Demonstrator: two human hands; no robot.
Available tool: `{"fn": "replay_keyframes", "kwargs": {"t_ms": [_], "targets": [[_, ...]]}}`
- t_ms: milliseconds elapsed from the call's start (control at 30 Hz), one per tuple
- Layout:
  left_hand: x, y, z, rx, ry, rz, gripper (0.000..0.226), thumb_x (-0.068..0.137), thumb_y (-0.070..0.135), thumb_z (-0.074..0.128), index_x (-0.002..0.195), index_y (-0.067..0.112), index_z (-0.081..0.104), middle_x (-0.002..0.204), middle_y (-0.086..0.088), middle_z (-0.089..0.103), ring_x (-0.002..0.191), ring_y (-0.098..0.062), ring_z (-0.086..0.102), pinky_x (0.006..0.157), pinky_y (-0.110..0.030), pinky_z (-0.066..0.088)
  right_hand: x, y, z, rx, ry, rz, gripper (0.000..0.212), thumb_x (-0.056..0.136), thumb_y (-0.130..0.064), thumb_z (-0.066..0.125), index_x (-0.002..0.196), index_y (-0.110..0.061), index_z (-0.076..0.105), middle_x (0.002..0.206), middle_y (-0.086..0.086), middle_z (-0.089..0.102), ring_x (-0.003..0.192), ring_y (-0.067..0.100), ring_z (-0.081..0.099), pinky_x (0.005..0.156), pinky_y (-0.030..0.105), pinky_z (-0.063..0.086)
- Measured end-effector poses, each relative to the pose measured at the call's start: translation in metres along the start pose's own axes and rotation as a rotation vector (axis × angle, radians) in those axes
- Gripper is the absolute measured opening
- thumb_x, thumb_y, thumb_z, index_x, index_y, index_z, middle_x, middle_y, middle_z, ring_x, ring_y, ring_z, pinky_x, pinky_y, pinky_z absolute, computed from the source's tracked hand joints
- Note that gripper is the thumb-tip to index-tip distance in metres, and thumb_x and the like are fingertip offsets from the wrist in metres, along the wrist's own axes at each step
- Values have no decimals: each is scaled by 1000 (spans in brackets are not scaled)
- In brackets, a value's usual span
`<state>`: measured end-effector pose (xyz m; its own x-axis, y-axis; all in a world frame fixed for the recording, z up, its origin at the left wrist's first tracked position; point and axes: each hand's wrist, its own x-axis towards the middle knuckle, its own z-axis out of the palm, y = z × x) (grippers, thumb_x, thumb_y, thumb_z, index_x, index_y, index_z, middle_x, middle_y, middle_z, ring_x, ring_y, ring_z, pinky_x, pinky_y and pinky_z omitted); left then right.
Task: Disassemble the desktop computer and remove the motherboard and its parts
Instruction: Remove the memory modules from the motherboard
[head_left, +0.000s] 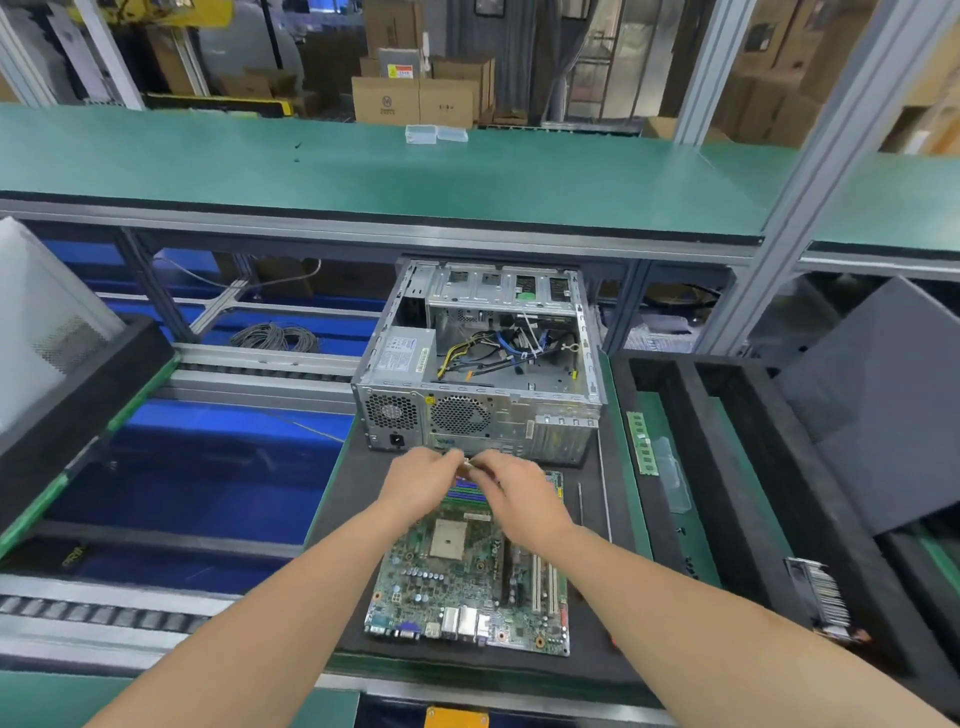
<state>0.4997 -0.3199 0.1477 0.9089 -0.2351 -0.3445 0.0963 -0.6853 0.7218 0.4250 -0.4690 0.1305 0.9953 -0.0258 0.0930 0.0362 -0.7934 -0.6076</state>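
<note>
Noted: left hand (423, 480) and right hand (511, 493) together over the board's (457, 582) far slots (467, 488), both pinching a small part (467, 464). Suggest freeing any latches first, then lifting straight.

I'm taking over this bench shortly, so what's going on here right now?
A person is stripping a desktop computer. The motherboard is already out of the open case and lies flat on the black mat in front of it. The left hand and right hand meet over the board's far end, by the memory slots, pinching a small part too blurred to identify. One memory stick lies in the tray on the right.
</note>
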Motion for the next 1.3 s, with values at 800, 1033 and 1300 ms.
{"fn": "replay_keyframes", "kwargs": {"t_ms": [800, 1033, 1300], "targets": [[0, 127, 258, -150, -74, 10, 11, 92, 15, 72, 102, 15, 77, 92, -2, 76, 95, -22, 73, 92, -34, 57, -89, 220, -125, 350, 47, 628, 44, 79, -4, 80, 120, -13, 66, 102, 6, 67, 80, 15, 62, 68, 17, 51], [3, 126, 272, -33, -7, -23, 30, 99, 11, 54, 118, 15, 77, 120, -7, 74, 112, -25, 68, 97, -31, 52, -78, 236, -110, 120, 20, 560, 49, 84, -14, 83, 130, -16, 65, 114, 4, 60, 101, 17, 59, 87, 21, 46], [-2, 130, 273, 6, 11, 12, 38, 99, 5, 49, 129, 10, 72, 133, -9, 69, 124, -26, 63, 102, -27, 47, -74, 239, -97, 190, 65, 626, 45, 84, -12, 82, 122, -12, 58, 100, -3, 58, 89, 13, 57, 73, 19, 47]]}}
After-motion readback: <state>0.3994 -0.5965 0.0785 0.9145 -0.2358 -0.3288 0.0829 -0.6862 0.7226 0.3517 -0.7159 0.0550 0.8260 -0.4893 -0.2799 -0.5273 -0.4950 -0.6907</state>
